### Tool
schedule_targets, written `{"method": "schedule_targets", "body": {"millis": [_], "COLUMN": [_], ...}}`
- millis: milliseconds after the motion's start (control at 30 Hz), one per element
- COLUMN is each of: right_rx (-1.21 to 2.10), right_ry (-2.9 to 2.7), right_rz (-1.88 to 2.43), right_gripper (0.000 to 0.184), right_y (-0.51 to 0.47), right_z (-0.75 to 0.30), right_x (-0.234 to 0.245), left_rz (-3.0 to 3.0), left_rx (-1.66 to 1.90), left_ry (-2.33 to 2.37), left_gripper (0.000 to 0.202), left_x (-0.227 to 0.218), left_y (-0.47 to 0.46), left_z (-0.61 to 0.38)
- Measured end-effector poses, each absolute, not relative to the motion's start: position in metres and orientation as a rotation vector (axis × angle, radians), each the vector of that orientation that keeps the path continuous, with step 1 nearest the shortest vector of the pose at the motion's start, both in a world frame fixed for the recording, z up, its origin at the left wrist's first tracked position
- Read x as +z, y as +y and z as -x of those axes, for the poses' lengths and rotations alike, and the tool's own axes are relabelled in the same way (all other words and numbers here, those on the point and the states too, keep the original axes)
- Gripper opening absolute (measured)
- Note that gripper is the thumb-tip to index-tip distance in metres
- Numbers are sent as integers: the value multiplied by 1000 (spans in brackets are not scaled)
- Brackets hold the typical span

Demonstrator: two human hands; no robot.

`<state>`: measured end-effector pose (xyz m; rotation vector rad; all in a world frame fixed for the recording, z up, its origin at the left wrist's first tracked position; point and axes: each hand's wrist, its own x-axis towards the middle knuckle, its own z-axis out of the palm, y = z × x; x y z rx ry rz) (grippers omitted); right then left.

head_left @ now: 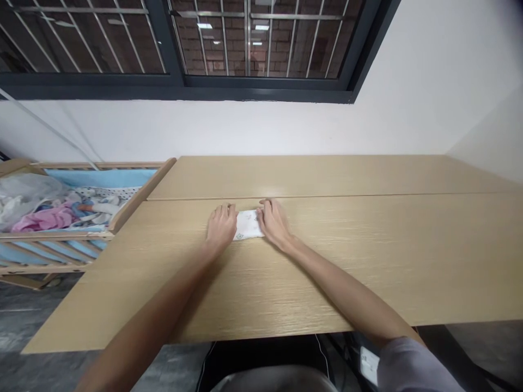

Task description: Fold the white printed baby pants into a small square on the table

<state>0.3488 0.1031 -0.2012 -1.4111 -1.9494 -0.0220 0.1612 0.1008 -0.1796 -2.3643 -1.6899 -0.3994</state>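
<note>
Off to my left stands a wooden slatted crib (141,190), its pale blue lining (98,177) showing along the far side and through the near slats. Heaped inside are a clear plastic bag (24,198) at the left end, a pink cloth (44,218) just beside it, and a polka-dot fabric (107,193) toward the right, mixed with other bedding I can't make out piece by piece. The crib's right rail sits just beside the light wood-grain table (368,261), which has a seam running across it beyond my hands. My left hand (220,227) lies palm down with its fingers gently curled, touching the left end of a small folded white cloth (247,225). That cloth lies flat near the middle of the table, on the near side of the seam, between my hands. My right hand (273,223) lies palm down against the cloth's right end, its fingers bunched over the edge. The two hands press in toward each other, but I can't tell whether either is pinching the cloth. My right arm runs back to a grey sleeve (412,367).
</note>
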Motion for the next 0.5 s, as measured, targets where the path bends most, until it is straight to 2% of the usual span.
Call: {"method": "schedule_targets", "body": {"millis": [200, 367, 500], "right_rx": [-11, 100, 256], "right_ry": [-2449, -2467, -2403], "right_rz": [1158, 1268, 1392], "right_gripper": [54, 62, 75], "right_y": [81, 83, 83], "right_z": [-340, -356, -375], "right_x": [-203, -215, -215], "left_rz": [2667, 2689, 2685], "left_rx": [-543, -520, -492], "left_ry": [-1457, -1469, -1452], "left_gripper": [80, 83, 84], "left_x": [-210, -224, -223], "left_y": [81, 78, 78], "left_z": [-168, -164, -160]}}
